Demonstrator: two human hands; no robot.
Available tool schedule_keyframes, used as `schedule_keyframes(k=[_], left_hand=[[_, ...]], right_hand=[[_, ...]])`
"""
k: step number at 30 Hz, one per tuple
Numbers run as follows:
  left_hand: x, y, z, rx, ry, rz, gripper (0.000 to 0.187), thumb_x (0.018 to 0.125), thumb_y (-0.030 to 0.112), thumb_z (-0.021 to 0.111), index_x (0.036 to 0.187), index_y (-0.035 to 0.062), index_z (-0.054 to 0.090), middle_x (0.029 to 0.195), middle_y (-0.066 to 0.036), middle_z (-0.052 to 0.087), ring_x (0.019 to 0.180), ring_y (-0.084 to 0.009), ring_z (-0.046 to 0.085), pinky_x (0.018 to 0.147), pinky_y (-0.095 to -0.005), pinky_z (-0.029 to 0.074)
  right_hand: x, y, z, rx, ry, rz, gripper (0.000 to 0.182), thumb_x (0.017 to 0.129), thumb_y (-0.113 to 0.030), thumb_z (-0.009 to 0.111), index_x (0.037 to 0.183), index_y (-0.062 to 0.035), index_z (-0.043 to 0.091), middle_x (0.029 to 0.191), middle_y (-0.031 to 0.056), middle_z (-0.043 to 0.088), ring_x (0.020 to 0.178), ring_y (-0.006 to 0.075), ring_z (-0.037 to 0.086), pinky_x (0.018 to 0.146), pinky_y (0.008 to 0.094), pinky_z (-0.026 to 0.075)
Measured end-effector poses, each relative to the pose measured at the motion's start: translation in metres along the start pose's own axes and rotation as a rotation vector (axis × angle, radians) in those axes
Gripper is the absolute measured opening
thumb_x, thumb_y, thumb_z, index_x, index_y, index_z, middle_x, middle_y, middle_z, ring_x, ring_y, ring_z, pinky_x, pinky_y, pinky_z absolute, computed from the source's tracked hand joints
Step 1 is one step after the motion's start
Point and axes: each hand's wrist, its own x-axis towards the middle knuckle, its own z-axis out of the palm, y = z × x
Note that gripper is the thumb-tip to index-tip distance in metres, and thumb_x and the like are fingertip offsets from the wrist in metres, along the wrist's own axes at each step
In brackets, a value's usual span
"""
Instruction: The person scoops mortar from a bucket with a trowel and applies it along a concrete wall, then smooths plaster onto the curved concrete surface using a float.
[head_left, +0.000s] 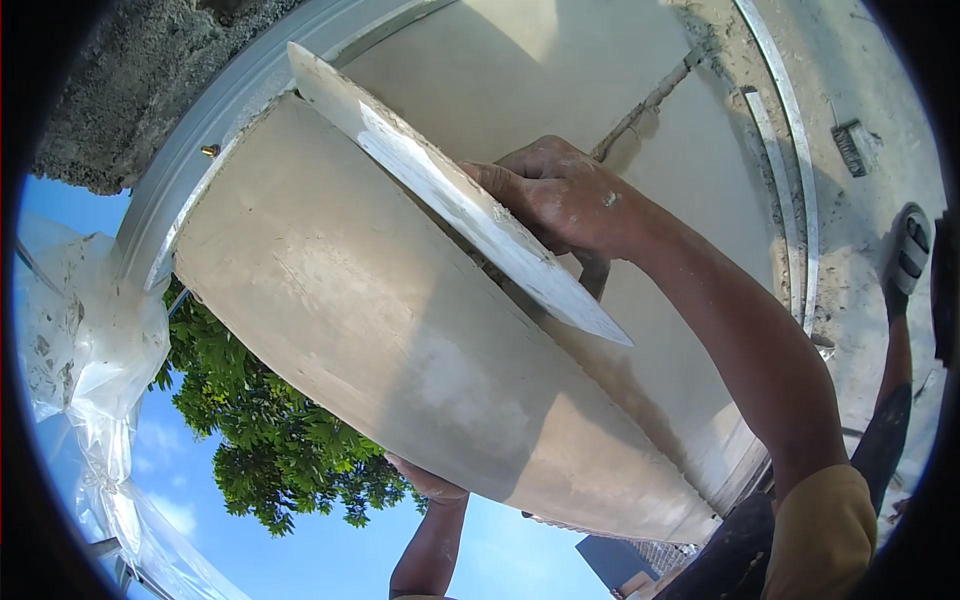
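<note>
My right hand point(570, 195) is closed around the handle of a long metal plastering trowel point(465, 205). The trowel's blade, smeared with pale plaster, stands on edge along the corner between two smooth plastered faces. One of these is the narrow plastered reveal point(330, 270), which curves down toward the lower right. My left hand point(428, 480) is at the outer edge of that reveal, partly hidden by it, so its fingers do not show clearly.
A white frame point(185, 165) borders the reveal at upper left, with a small brass fitting point(210, 151). Clear plastic sheeting point(105, 350) hangs at left. Curved metal strips point(785, 190), a brush point(850, 148) and a sandalled foot point(908, 250) appear at right. Green leaves point(280, 440) show beyond.
</note>
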Motion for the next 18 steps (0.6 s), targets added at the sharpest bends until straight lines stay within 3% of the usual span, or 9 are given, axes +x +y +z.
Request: schedule_keyframes(k=[3, 6, 12, 15, 18], left_hand=[[-0.001, -0.001, 0.001, 0.02, 0.027, 0.034, 0.103, 0.083, 0.057, 0.068, 0.149, -0.0073, 0.025, 0.139, -0.028, 0.042, 0.124, -0.0368, 0.05, 0.098, -0.0486, 0.041], [-0.003, -0.003, -0.002, 0.017, 0.01, 0.034, 0.104, 0.08, 0.057, 0.071, 0.149, -0.0068, 0.025, 0.137, -0.026, 0.044, 0.123, -0.0362, 0.05, 0.099, -0.0481, 0.04], [0.007, 0.006, -0.001, 0.005, -0.005, 0.026, 0.105, 0.077, 0.056, 0.074, 0.148, -0.0052, 0.027, 0.133, -0.023, 0.047, 0.122, -0.0358, 0.05, 0.099, -0.0483, 0.04], [0.002, 0.004, -0.001, 0.029, 0.007, -0.015, 0.104, 0.077, 0.057, 0.074, 0.147, -0.005, 0.029, 0.132, -0.023, 0.047, 0.121, -0.0353, 0.051, 0.097, -0.048, 0.04], [0.013, 0.014, 0.001, 0.01, 0.003, 0.021, 0.098, 0.079, 0.051, 0.075, 0.147, -0.0026, 0.029, 0.13, -0.021, 0.047, 0.119, -0.0336, 0.05, 0.096, -0.0465, 0.041]], right_hand=[[0.006, 0.005, 0.004, 0.043, -0.001, 0.033, 0.077, 0.089, -0.073, 0.05, 0.119, -0.0045, 0.069, 0.08, 0.012, 0.067, 0.072, 0.0241, 0.067, 0.053, 0.0493, 0.06], [0.001, 0.005, 0.009, 0.108, 0.048, 0.105, 0.071, 0.089, -0.071, 0.055, 0.068, -0.0039, 0.068, 0.052, 0.0027, 0.048, 0.049, 0.0137, 0.048, 0.046, 0.034, 0.038], [-0.002, 0.014, 0.01, 0.115, 0.148, -0.05, 0.066, 0.091, -0.067, 0.056, 0.07, -0.0055, 0.068, 0.049, 0.0011, 0.045, 0.046, 0.0112, 0.046, 0.045, 0.0318, 0.036], [0.003, -0.006, 0.003, 0.119, 0.081, 0.082, 0.064, 0.091, -0.065, 0.057, 0.07, -0.0058, 0.068, 0.049, 0.0022, 0.046, 0.046, 0.0123, 0.047, 0.046, 0.0334, 0.037], [0.01, -0.006, 0.008, 0.136, 0.11, -0.034, 0.063, 0.091, -0.064, 0.059, 0.07, -0.006, 0.068, 0.049, 0.0024, 0.045, 0.045, 0.0131, 0.046, 0.044, 0.0353, 0.037]])
